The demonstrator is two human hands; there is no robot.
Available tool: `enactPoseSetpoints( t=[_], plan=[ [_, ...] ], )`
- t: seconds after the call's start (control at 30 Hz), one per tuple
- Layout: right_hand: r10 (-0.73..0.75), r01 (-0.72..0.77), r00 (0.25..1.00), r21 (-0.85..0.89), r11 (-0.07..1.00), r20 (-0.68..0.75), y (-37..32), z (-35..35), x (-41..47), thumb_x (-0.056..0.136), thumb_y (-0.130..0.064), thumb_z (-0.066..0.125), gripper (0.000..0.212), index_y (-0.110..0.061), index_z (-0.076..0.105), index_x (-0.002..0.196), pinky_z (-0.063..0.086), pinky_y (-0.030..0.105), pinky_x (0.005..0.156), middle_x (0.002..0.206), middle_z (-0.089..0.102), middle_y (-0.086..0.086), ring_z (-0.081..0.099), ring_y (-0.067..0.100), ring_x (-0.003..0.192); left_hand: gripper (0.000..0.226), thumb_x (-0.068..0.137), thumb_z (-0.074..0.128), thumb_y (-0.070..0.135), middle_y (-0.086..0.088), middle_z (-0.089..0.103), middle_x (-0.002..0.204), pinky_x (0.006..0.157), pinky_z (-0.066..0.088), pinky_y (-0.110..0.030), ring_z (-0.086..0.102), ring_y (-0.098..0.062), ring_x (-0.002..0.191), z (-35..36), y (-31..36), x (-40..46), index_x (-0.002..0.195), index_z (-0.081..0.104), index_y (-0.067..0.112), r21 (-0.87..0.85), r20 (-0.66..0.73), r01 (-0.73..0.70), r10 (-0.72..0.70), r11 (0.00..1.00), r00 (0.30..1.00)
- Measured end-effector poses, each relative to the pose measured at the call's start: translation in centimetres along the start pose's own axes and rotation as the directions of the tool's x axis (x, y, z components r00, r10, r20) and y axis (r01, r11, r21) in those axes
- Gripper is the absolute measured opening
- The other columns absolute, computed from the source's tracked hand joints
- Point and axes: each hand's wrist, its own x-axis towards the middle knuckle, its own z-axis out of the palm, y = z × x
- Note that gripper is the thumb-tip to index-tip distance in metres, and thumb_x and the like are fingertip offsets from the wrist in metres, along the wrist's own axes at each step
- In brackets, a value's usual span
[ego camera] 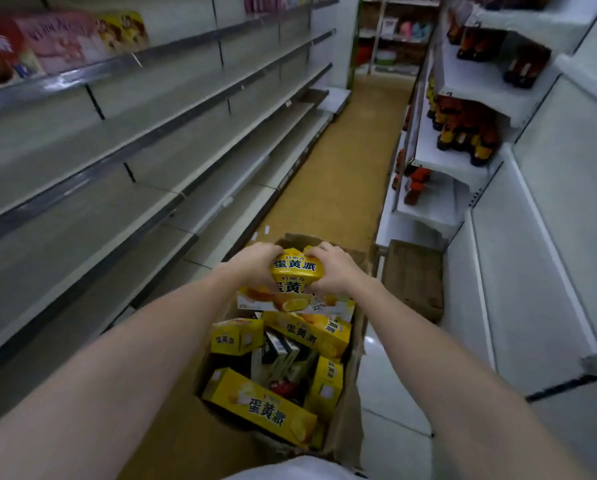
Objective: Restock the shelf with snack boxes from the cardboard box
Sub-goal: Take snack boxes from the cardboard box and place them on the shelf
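From the head view, a narrow shop aisle is seen, floored in tan [352, 161] down the middle and in pale glossy tiles [387, 403] at the near right. Long grey shelves [172, 140] run along the left side; on the top one, at the far left, a few snack boxes in red, pink and yellow [61, 39] are stood side by side. White shelving [463, 88] lines the right side and is stocked with dark bottles with orange labels [463, 129]. A brown wooden pallet [414, 278] is leaned low against the right-hand unit.

An open cardboard box [349, 420] is set on the floor between the two outstretched forearms. Several yellow snack boxes [259, 407] are piled in it at loose angles, along with some darker cartons [283, 351] in the middle.

One yellow snack box [299, 271] is held above the far end of the carton, over the others. It is gripped from the left by the left hand [255, 261] and from the right by the right hand [335, 268], the fingers of both curled over its top edge.
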Motion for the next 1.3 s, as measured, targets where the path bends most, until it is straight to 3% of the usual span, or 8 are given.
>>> enactPoseSetpoints(
  t=[0.3,0.5,0.63,0.83,1.0,1.17,1.3],
  plan=[
    [-0.218,0.212,0.975,-0.107,0.971,-0.049,-7.7,-2.7,4.8,0.073,-0.048,0.080,0.079,-0.025,0.046,0.140,0.043,0.044,0.098,0.128,0.048,0.001,0.051,0.027,0.115,0.067,0.064,0.086,0.037,-0.001,0.060,0.115,0.091,0.050,-0.035,0.057,-0.022,0.108,-5.3,-6.0,-4.4,0.122,0.057,0.020,-0.025,-0.125,0.139,-0.141,0.990,0.982],
    [-0.391,0.380,0.919,-0.155,0.912,-0.044,-15.8,-3.6,8.3,0.077,-0.044,0.079,0.074,-0.026,0.045,0.141,0.042,0.041,0.098,0.131,0.047,0.001,0.050,0.025,0.116,0.053,0.068,0.080,0.038,0.002,0.056,0.101,0.081,0.046,-0.031,0.057,-0.022,0.101,-7.8,-11.8,-10.0,0.113,0.059,0.021,-0.067,-0.233,0.239,-0.248,0.969,0.940],
    [-0.493,0.476,0.869,-0.198,0.857,-0.042,-22.2,-3.7,9.8,0.081,-0.044,0.075,0.073,-0.025,0.044,0.144,0.045,0.043,0.099,0.131,0.047,0.001,0.051,0.026,0.115,0.063,0.071,0.079,0.034,0.000,0.057,0.114,0.093,0.047,-0.034,0.055,-0.020,0.108,-9.5,-16.1,-14.5,0.129,0.054,0.021,-0.130,-0.263,0.338,-0.361,0.932,0.895],
    [-0.632,0.613,0.774,-0.214,0.761,-0.033,-32.4,-3.2,12.0,0.081,-0.045,0.072,0.072,-0.026,0.044,0.144,0.045,0.043,0.098,0.137,0.045,0.002,0.051,0.029,0.115,0.063,0.071,0.079,0.034,0.002,0.059,0.119,0.095,0.047,-0.035,0.056,-0.020,0.111,-11.9,-22.1,-22.1,0.129,0.056,0.026,-0.191,-0.348,0.465,-0.502,0.865,0.792],
    [-0.710,0.684,0.703,-0.229,0.692,-0.043,-40.6,-2.3,13.1,0.083,-0.044,0.071,0.070,-0.023,0.043,0.144,0.045,0.044,0.098,0.133,0.045,0.006,0.050,0.031,0.113,0.078,0.080,0.075,0.037,-0.003,0.050,0.138,0.110,0.035,-0.041,0.046,-0.025,0.127,-13.4,-26.8,-28.0,0.148,0.039,0.024,-0.087,-0.442,0.577,-0.550,0.812,0.708],
    [-0.777,0.750,0.625,-0.222,0.623,-0.072,-48.2,-1.3,13.8,0.083,-0.036,0.071,0.065,-0.016,0.046,0.139,0.045,0.045,0.099,0.136,0.043,0.007,0.051,0.033,0.113,0.080,0.085,0.070,0.039,-0.007,0.039,0.148,0.118,0.019,-0.043,0.031,-0.029,0.139,-15.3,-30.8,-33.4,0.152,0.031,0.023,-0.030,-0.474,0.667,-0.598,0.745,0.646],
    [-0.806,0.775,0.587,-0.234,0.587,-0.080,-53.5,-1.2,14.1,0.086,-0.040,0.069,0.070,-0.015,0.041,0.145,0.046,0.046,0.097,0.141,0.040,0.007,0.050,0.033,0.115,0.081,0.084,0.071,0.045,-0.005,0.038,0.151,0.118,0.023,-0.041,0.032,-0.029,0.140,-17.0,-34.0,-37.1,0.152,0.031,0.025,-0.021,-0.500,0.711,-0.624,0.703,0.601]
  ],
)
